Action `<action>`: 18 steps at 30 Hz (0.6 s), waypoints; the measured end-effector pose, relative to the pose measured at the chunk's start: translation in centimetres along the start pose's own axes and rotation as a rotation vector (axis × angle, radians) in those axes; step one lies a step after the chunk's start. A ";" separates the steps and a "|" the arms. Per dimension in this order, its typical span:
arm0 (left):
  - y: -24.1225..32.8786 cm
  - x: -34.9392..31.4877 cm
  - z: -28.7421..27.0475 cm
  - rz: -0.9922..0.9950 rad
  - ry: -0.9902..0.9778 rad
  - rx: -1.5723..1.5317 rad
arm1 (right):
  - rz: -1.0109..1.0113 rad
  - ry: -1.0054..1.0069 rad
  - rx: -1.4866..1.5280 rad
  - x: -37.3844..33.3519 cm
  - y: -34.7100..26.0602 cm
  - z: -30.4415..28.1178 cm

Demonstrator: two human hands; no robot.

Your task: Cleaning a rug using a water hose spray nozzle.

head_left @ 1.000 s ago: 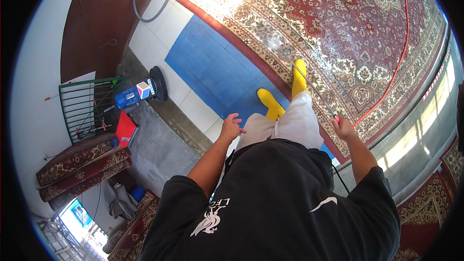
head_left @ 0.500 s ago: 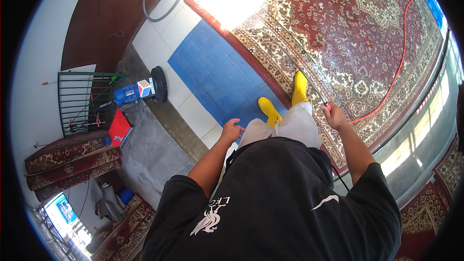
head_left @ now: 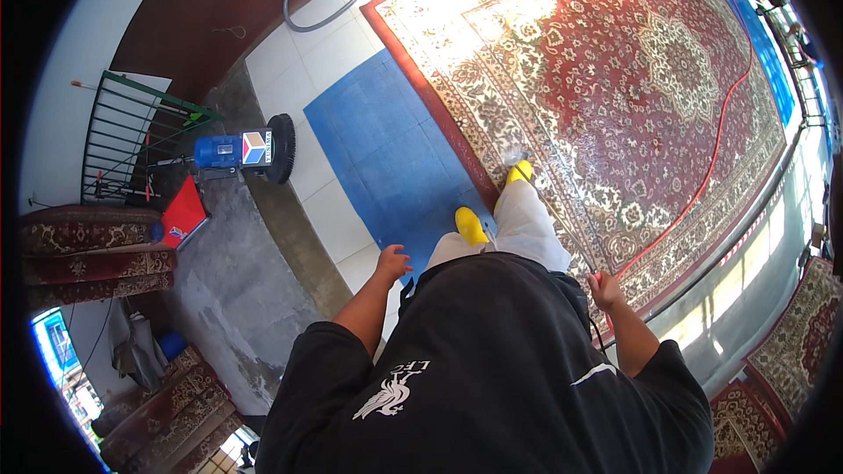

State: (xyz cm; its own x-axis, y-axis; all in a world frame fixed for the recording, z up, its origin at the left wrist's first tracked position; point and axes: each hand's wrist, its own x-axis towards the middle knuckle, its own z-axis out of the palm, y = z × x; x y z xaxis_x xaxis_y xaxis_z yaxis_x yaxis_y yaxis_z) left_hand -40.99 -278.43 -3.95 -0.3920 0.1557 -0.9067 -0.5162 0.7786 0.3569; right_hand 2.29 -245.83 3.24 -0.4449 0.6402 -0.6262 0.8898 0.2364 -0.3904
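Note:
My right hand [head_left: 605,290] is closed around the red grip of a thin spray lance [head_left: 589,241], low by my right hip. The lance slants forward over a large wet patterned carpet [head_left: 606,88] in red and cream. A pale blur, perhaps water spray, shows beside my yellow boot [head_left: 520,172] on the carpet's border. Empty, my left hand [head_left: 393,263] hangs by my left side, its fingers loosely bent and apart. Below it lies blue matting [head_left: 373,136], where my other yellow boot [head_left: 471,226] rests.
A red hose [head_left: 722,136] crosses the carpet's right side. At left stand a blue floor scrubbing machine [head_left: 219,152] with a round black brush, a green metal rack [head_left: 118,136] and rolled carpets [head_left: 88,228]. A grey hose [head_left: 307,28] curves at the top.
My view has shifted. My right hand with the lance has come down and closer to my hip. My left hand has moved left, and my boots have shifted.

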 end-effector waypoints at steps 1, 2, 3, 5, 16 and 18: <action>-0.5 0.2 -0.3 -0.049 0.021 0.026 | 0.007 -0.007 -0.001 0.6 -0.4 -0.2; -0.8 0.4 -0.5 -0.058 0.019 0.031 | -0.012 -0.004 0.020 1.6 -1.1 -0.4; -1.0 0.6 -0.7 -0.080 0.014 0.025 | -0.031 -0.001 0.042 2.7 -2.0 -0.6; -0.1 0.8 -0.8 -0.111 0.009 0.025 | -0.032 -0.015 0.030 4.9 -4.6 -1.5; 14.6 2.0 1.2 0.010 -0.091 0.001 | -0.062 -0.076 0.121 19.4 -12.3 -4.6; 17.3 2.3 1.6 0.010 -0.073 -0.010 | -0.096 -0.051 0.137 21.4 -14.7 -5.9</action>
State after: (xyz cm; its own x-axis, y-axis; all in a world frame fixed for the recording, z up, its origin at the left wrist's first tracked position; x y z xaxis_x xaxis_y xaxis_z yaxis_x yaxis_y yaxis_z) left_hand -49.55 -263.62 -0.20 -0.3403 0.2077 -0.9171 -0.5201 0.7710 0.3676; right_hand -19.75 -231.29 -0.42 -0.5352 0.5806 -0.6136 0.8221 0.1909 -0.5364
